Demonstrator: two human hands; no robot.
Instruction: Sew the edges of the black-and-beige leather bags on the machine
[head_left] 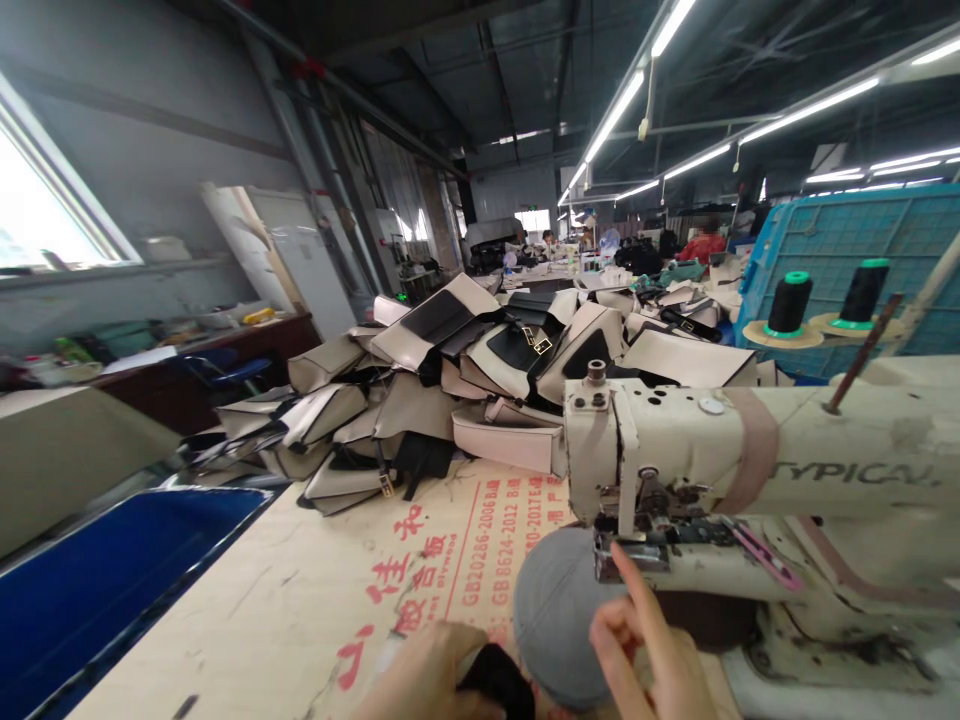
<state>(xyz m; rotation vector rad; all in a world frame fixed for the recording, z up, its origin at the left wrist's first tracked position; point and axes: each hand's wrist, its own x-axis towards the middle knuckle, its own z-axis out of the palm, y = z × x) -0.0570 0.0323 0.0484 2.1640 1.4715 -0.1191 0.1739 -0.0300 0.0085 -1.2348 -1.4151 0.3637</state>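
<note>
Gripping a black piece of material, the left hand sits at the lower edge of the view, its fingers closed around the piece, which lies just left of the round grey disc. Whether the piece rests on the desk cannot be told, since the hand covers much of it.

The right hand seems to hold nothing: its index finger is stretched out and the others are loosely bent. That fingertip overlaps the end of the free arm of the sewing machine, right below the needle area; contact cannot be confirmed. Good work here, I judge, means pointing and feeling from the side of the needle line, with the foot off the pedal while a finger is so near. The black piece is probably soft, so a flat, even hold should keep its edge from curling, and the grey disc looks a handy place to steady the wrist.

Beyond the hands, a heap of cream-and-black handbags crowds the far side of the desk, close to the machine head. Two black thread spools stand behind the machine, before a blue crate.
</note>
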